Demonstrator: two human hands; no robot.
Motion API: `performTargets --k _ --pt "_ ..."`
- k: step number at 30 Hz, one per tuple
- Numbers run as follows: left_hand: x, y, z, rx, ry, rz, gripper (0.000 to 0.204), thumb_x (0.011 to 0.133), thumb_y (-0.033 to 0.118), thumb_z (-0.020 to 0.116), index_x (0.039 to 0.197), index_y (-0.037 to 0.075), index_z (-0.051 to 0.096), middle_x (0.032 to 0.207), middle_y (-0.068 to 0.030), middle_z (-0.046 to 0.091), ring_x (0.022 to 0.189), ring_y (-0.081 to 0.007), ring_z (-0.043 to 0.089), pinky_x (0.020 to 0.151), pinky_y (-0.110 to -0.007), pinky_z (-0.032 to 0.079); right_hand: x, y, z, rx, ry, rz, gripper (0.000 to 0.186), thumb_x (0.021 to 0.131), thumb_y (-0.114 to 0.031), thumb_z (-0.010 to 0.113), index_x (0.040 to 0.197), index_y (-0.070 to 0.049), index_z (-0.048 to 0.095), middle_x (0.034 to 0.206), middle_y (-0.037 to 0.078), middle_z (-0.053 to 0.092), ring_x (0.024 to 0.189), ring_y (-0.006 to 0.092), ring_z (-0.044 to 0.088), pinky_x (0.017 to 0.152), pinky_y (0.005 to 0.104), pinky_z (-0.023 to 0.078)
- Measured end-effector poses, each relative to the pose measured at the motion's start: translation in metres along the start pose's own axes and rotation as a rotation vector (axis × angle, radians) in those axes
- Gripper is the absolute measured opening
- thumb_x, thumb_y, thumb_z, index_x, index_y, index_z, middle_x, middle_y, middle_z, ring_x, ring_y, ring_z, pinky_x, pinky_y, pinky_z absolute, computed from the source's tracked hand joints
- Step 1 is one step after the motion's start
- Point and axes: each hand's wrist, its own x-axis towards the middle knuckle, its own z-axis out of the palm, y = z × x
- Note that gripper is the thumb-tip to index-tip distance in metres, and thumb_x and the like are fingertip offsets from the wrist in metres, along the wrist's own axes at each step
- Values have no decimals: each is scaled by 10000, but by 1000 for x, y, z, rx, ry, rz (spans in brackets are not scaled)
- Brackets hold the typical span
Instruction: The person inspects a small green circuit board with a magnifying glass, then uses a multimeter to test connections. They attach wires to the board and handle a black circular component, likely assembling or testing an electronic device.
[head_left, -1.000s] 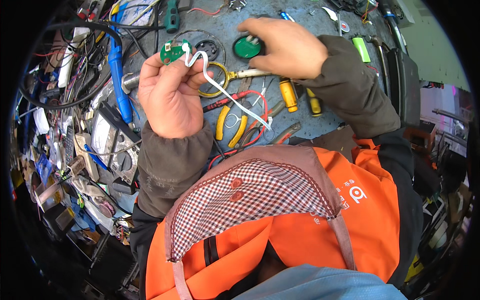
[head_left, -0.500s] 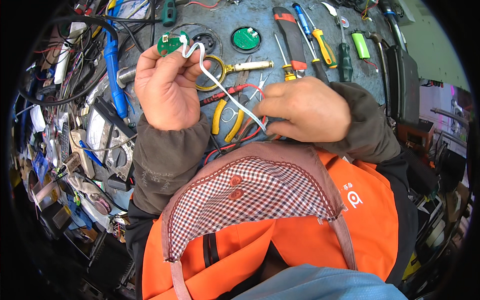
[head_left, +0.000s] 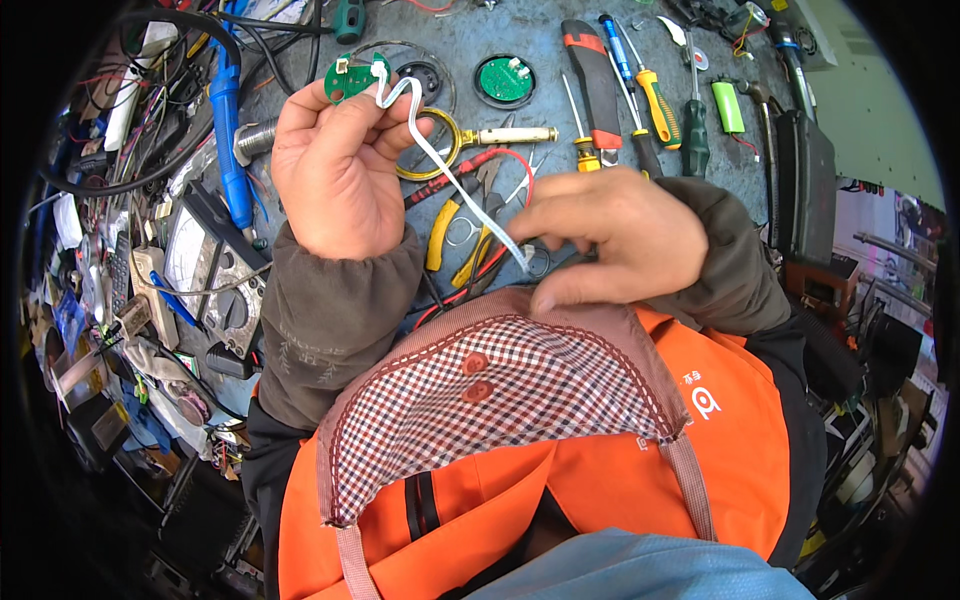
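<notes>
My left hand [head_left: 340, 175] pinches a small green circuit board [head_left: 345, 80], raised over the bench, with a white flat cable [head_left: 435, 155] plugged into it and hanging down to the right. My right hand [head_left: 610, 235] hovers beside the cable's lower end, fingers apart and thumb extended. Beneath the cable are a magnifier [head_left: 500, 134], red probe leads [head_left: 520, 160] and yellow-handled pliers [head_left: 441, 235]. A round green board in a black housing [head_left: 505, 80] lies behind them.
The scuffed bench [head_left: 660, 20] bears a utility knife [head_left: 590, 85], screwdrivers [head_left: 660, 115], a green battery [head_left: 728, 108] and a black case [head_left: 805, 190]. Dense tangles of cables [head_left: 140, 180], a blue tool [head_left: 235, 160] and an analogue meter [head_left: 230, 290] crowd the left side.
My right hand left the round board, which now lies uncovered, and came down toward me by the cable's end; its thumb has since spread. My left hand keeps holding the board, slightly shifted.
</notes>
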Motion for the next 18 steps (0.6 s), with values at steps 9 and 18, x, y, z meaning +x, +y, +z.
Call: performTargets --k 9,18 --pt "-3 3 4 10 1 21 190 936 -46 588 1119 -18 545 991 -162 712 837 -282 743 714 -419 656 -11 8 8 -98 291 -85 157 815 -56 745 922 -6 640 889 141 565 823 341 600 684 408 488" --pt "-12 2 16 12 -32 61 323 920 -70 603 1213 -16 477 987 -162 709 804 -267 736 663 -376 650 14 37 -42 -597 663 -143 187 857 65 668 1037 17 655 999 130 674 906 260 678 789 324 534"
